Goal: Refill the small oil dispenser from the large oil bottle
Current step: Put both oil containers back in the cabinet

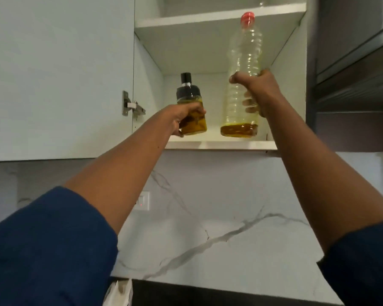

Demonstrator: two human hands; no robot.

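Observation:
Both arms reach up into an open white wall cabinet. My left hand [181, 117] grips the small oil dispenser [189, 100], a clear glass bottle with a black cap, about two thirds full of yellow oil, at the front of the lower shelf. My right hand [255, 91] grips the middle of the large oil bottle [244, 51], a tall ribbed clear plastic bottle with a red cap. It stands upright with only a thin layer of oil at its bottom, at or just above the shelf.
The cabinet's lower shelf [221, 144] and an upper shelf [208, 22] frame the bottles. The open door [58, 74] hangs at left on a metal hinge [132, 106]. A dark unit [354, 74] is at right. Below are a marble backsplash [230, 217], a wall switch [143, 200] and a dark countertop edge [208, 294].

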